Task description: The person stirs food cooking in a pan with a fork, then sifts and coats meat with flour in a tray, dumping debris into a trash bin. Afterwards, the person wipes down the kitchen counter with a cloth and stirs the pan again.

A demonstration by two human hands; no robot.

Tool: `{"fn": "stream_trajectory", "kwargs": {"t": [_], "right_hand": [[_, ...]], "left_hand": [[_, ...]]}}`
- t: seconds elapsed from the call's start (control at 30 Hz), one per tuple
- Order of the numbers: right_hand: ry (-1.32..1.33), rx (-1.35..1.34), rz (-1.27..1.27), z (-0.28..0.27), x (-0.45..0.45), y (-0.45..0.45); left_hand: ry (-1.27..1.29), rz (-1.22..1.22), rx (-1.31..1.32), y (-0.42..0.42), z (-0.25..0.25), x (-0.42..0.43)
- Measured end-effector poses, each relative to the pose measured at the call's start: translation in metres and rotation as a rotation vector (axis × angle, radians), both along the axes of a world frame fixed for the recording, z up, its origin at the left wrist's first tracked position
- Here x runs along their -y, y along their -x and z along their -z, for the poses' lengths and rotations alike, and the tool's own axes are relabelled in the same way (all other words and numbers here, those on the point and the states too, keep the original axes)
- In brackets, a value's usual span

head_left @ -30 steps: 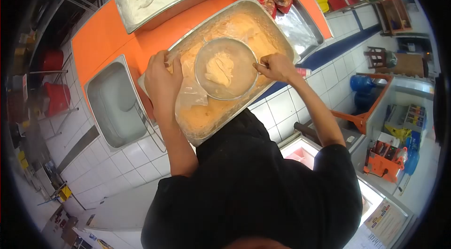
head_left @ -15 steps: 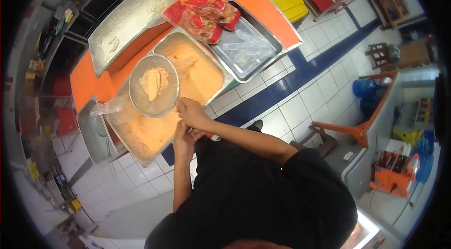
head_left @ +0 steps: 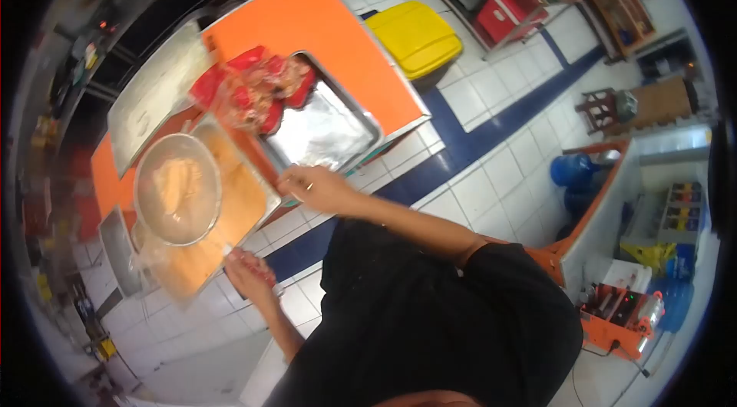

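We see a desk with a flat, bright orange top and a pale edging. On its left part we have a long tray of white powder, and closer to us a tray of orange powder. To the right of these sits a shiny metal tray, with red-marked bags heaped across its left end; whether they also touch the orange top, we cannot tell.

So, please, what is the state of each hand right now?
Left hand: closed, apparently holding the mesh sieve.
Right hand: half-closed; whether it holds anything cannot be told.
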State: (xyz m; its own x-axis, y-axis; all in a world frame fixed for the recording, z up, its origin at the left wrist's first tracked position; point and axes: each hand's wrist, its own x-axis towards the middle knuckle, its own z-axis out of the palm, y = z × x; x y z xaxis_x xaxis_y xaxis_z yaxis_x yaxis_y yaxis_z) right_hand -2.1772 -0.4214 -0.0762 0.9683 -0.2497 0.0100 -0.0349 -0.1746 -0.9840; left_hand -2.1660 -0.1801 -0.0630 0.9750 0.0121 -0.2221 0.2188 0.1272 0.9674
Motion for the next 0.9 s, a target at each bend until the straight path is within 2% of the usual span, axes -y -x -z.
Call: {"fn": "stream_trajectory", "kwargs": {"t": [0.03,0.07,0.1,0.13,0.17,0.2,0.23,0.3,0.37,0.43,0.47,0.5,0.57,0.7,0.73,0.8,0.83,0.87,0.9], "right_hand": [[0.027,-0.079,0.096,0.005,0.052,0.014],[0.146,-0.007,0.235,0.028,0.102,0.030],[0.040,-0.035,0.371,0.050,0.147,0.049],[0.192,-0.229,0.397,0.033,0.183,0.074],[0.309,-0.245,0.420,0.036,0.202,0.090],[0.252,-0.110,0.440,0.035,0.212,0.102],[0.088,-0.145,0.304,0.007,0.220,0.110],[-0.250,-0.024,0.171,0.014,0.230,0.114],[-0.507,-0.081,0.163,0.005,0.249,0.115],[-0.597,-0.065,0.317,0.014,0.293,0.120],[-0.648,-0.060,0.397,0.016,0.318,0.127],[-0.529,-0.008,0.453,0.024,0.348,0.138],[-0.303,0.081,0.564,0.044,0.406,0.162],[-0.357,0.021,0.654,0.052,0.517,0.217],[-0.321,-0.078,0.662,0.055,0.545,0.231],[-0.031,-0.040,0.685,0.091,0.602,0.256],[-0.138,-0.042,0.708,0.104,0.624,0.266],[-0.246,-0.041,0.734,0.116,0.646,0.275],[-0.614,-0.084,0.777,0.122,0.666,0.282]], "left_hand": [[-0.002,0.041,0.041,-0.006,-0.005,0.005],[-0.018,0.025,-0.035,-0.008,-0.025,0.018],[-0.012,0.095,-0.067,-0.010,-0.040,0.031],[0.003,0.180,-0.084,-0.015,-0.048,0.049],[-0.089,0.174,-0.120,-0.016,-0.051,0.075],[-0.071,0.326,-0.011,-0.015,-0.061,0.109],[-0.093,0.244,-0.061,-0.008,-0.064,0.154],[-0.090,0.383,-0.081,-0.002,-0.038,0.222],[-0.057,0.557,-0.093,0.022,-0.022,0.314],[-0.004,0.635,-0.089,0.054,0.016,0.408],[-0.032,0.686,0.049,0.073,0.032,0.455],[-0.056,0.734,0.190,0.093,0.045,0.502],[0.114,0.780,0.181,0.137,0.062,0.579],[0.276,0.957,0.039,0.179,0.089,0.686],[0.258,0.988,0.076,0.184,0.095,0.712],[0.106,1.198,0.129,0.170,0.110,0.751],[0.022,1.290,0.146,0.158,0.122,0.769],[-0.097,1.246,0.651,0.144,0.159,0.797],[-0.230,1.205,0.679,0.128,0.150,0.823]]}}
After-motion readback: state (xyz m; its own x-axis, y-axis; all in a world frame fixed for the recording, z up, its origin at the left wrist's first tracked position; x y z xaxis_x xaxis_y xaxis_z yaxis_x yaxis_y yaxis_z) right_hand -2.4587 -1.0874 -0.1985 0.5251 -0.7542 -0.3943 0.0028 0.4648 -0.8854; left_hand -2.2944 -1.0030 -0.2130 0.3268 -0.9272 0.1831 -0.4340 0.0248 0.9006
